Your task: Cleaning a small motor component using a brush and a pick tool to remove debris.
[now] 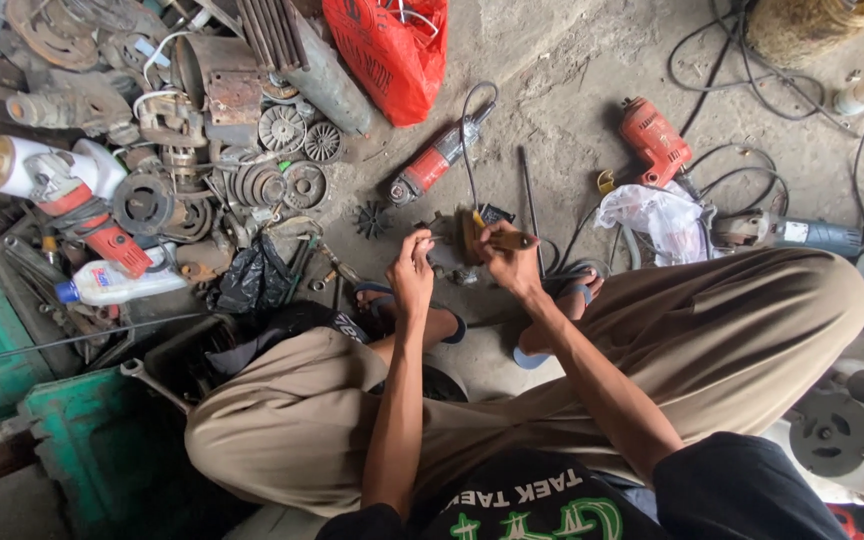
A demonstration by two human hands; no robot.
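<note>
I am squatting on a concrete floor. My left hand (412, 268) pinches a small dark part between its fingertips, just in front of my knees. My right hand (512, 257) is closed on a wooden-handled tool (480, 230) whose tip points toward that part. The two hands are a few centimetres apart above my sandalled feet. A black gear-like piece (372, 218) lies on the floor just beyond the left hand. What exactly the left fingers hold is too small to tell.
A red angle grinder (439, 156) and a red drill (655, 140) lie on the floor with cables. Scrap metal parts, gears and pulleys (282, 160) are heaped at the left. A red bag (389, 50), a white plastic bag (657, 215) and a green crate (92, 440) are nearby.
</note>
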